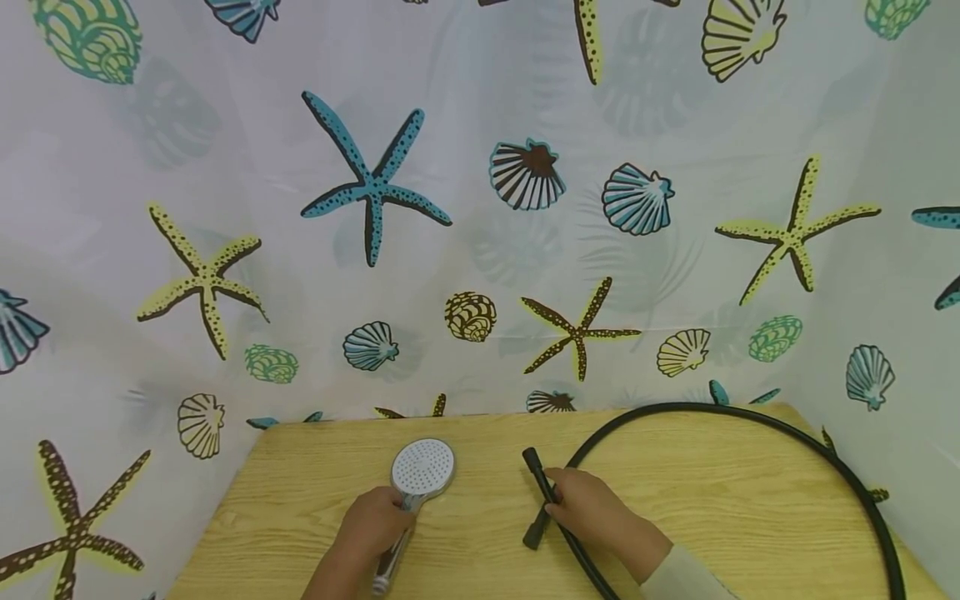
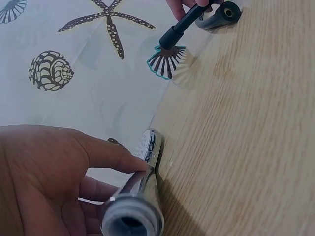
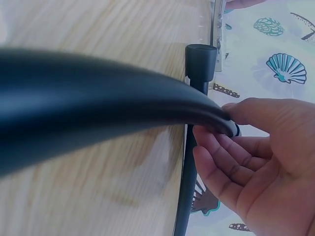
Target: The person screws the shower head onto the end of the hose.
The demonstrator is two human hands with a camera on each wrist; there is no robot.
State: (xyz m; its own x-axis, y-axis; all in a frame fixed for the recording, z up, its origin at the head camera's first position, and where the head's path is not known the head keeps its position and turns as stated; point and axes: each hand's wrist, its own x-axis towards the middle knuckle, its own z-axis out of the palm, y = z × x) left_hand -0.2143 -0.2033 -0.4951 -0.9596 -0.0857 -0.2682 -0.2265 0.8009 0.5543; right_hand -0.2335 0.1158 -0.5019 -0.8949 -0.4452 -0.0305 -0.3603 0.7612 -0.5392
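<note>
A shower head with a round white spray face and chrome handle is gripped by my left hand around the neck. In the left wrist view the handle's open end faces the camera. My right hand pinches a black shower hose just below one end fitting. The hose's other end fitting lies on the table close below that hand. In the right wrist view this lying fitting shows beyond the held hose. A gap of bare wood separates the shower head and the hose ends.
The wooden table spans the front. The hose's long loop curves across its right side to the near edge. A white curtain printed with starfish and shells hangs behind and on both sides.
</note>
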